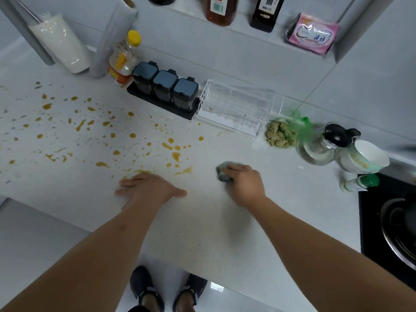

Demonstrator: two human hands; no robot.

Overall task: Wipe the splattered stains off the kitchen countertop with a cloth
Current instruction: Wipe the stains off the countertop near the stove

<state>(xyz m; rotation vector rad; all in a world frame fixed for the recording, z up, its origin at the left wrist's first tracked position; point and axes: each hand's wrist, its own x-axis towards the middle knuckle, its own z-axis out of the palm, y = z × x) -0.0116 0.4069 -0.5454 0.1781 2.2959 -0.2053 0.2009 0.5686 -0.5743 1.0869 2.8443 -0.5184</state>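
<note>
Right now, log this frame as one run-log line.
phase: wiping | right hand: presses cloth on countertop | left hand: flat on countertop | stains: mostly unwiped, left of cloth

Against the wall stand a yellow-capped bottle (123, 61), a black tray of three dark-lidded seasoning jars (165, 91) and a clear plastic rack (238, 109). Farther right sit a bag of ginger (281, 134), a glass pitcher (324, 145), stacked white bowls (364, 158) and a black gas stove (391, 221). Sauce bottles (221, 10) line the shelf above.
</note>
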